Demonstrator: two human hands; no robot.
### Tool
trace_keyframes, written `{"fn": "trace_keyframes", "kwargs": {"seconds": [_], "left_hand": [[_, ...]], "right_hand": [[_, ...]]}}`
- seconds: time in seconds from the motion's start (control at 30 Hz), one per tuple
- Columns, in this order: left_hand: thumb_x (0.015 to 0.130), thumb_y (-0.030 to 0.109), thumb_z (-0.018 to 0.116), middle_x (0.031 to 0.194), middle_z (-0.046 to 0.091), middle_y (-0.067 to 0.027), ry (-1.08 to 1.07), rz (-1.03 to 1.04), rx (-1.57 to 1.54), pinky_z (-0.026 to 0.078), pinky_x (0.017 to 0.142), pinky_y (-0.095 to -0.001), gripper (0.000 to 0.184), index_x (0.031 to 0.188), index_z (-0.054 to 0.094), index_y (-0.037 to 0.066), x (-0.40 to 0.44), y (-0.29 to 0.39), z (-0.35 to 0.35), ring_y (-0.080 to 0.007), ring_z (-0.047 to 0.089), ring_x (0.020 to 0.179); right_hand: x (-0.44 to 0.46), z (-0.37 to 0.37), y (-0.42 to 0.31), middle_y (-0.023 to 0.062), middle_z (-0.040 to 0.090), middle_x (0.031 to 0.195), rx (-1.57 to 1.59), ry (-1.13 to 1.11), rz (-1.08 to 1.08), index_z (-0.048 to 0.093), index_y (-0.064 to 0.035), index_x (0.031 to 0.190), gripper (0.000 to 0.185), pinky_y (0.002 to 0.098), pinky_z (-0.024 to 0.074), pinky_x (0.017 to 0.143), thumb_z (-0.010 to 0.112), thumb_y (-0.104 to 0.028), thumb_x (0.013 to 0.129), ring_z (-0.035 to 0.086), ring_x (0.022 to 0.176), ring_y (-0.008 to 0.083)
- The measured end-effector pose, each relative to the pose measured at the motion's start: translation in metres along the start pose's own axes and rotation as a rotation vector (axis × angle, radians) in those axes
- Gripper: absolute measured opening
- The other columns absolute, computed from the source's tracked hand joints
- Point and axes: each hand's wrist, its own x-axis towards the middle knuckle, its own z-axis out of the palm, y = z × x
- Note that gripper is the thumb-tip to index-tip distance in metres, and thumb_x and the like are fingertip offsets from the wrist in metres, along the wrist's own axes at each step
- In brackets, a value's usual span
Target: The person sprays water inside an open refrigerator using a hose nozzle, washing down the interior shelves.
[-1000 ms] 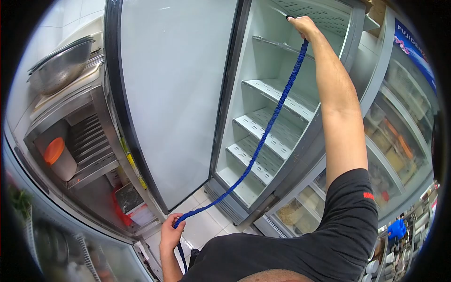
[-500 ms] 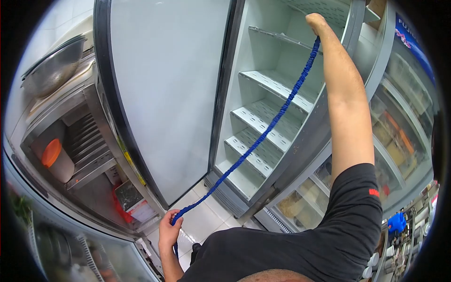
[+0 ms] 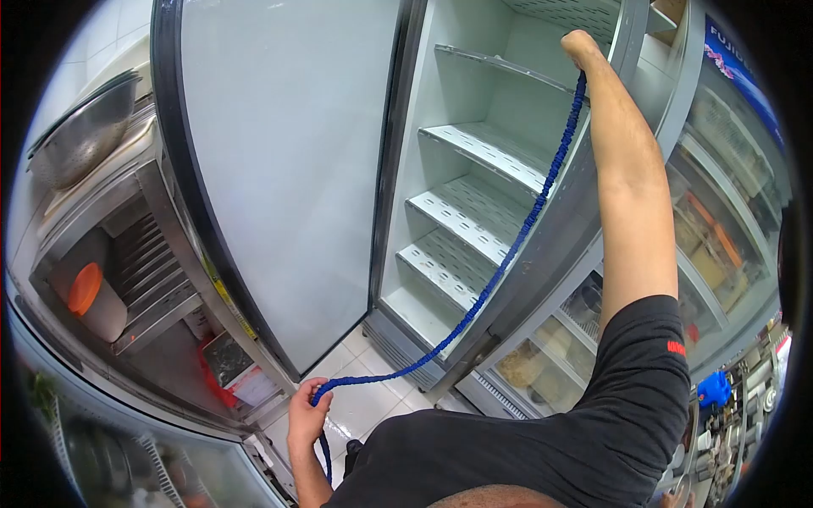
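A blue, crinkled fabric-covered hose (image 3: 508, 264) hangs in a slack curve between my two hands. My right hand (image 3: 579, 47) is closed round its upper part, raised near the top of the open fridge (image 3: 474, 169); the hose's end there is hidden by the fist. Low at the left, my left hand (image 3: 310, 410) is closed round another stretch, and the rest of the hose drops below it past the wrist. Inside the fridge are several white slotted shelves (image 3: 487, 151) with nothing visible on them.
The fridge door (image 3: 284, 169) stands open at the left. Beyond it are a steel counter (image 3: 157, 203) with metal bowls (image 3: 85, 131) and a tub with an orange lid (image 3: 86, 289). A glass-door display fridge (image 3: 720, 186) is at the right. White tiles (image 3: 364, 406) cover the floor.
The hose sags lower between my hands than before. My right hand has moved slightly right and down in view, while the left stays nearly in place. The view has shifted a little.
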Motion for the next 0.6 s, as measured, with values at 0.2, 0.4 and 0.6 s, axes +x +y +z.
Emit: {"fn": "trace_keyframes", "kwargs": {"seconds": [0.2,0.4,0.6], "left_hand": [[0.093,0.006,0.073,0.083,0.061,0.0036,-0.038,0.033,0.028,0.048,0.062,-0.0241,0.030,0.122,0.067,0.007,0.003,-0.012,0.004,-0.0065,0.056,0.070],[0.093,0.006,0.072,0.083,0.061,0.0033,-0.035,0.036,0.018,0.048,0.063,-0.0239,0.029,0.121,0.067,0.007,0.002,-0.013,0.002,-0.0066,0.056,0.070],[0.092,0.005,0.073,0.083,0.062,0.0024,-0.010,0.067,0.057,0.049,0.062,-0.0244,0.029,0.121,0.067,0.006,-0.002,-0.014,-0.001,-0.0071,0.057,0.069]], "right_hand": [[-0.021,-0.005,-0.012,0.0196,0.071,0.083,0.206,0.133,-0.036,0.073,0.0027,0.097,0.029,0.0470,0.0539,0.068,0.052,-0.017,0.092,0.071,0.073,0.0309],[-0.004,0.014,-0.039,0.0048,0.068,0.084,0.601,0.197,-0.159,0.066,-0.0020,0.113,0.036,0.0386,0.0485,0.057,0.063,-0.035,0.100,0.059,0.061,0.0187],[-0.023,0.016,-0.076,0.0030,0.066,0.081,0.561,0.071,-0.260,0.069,-0.0021,0.109,0.034,0.0357,0.0465,0.055,0.067,-0.034,0.098,0.054,0.058,0.0161]]}}
